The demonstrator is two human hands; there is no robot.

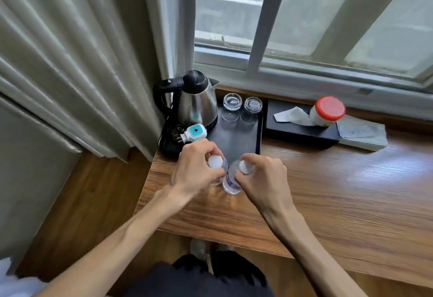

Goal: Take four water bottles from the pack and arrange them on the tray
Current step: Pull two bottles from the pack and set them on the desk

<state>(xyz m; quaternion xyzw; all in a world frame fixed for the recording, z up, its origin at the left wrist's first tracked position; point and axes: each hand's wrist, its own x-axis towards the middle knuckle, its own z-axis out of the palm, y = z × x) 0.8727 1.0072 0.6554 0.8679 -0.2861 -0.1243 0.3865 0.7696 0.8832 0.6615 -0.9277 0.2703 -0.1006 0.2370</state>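
Two clear water bottles with white caps stand side by side on the wooden table, just in front of the black tray [236, 139]. My left hand [195, 170] grips the left bottle [215, 162] around its neck. My right hand [262, 177] grips the right bottle [230, 183], which has a purple label, near its cap. The two bottles touch or nearly touch. No bottle pack is in view. The tray's near half is bare.
A steel kettle [196, 104] and a white plug adapter [194, 132] sit at the tray's left. Two upturned glasses [242, 107] stand at its back. A black tissue box [302, 130] with a red-lidded jar [328, 111] lies to the right. Curtain hangs left, window behind.
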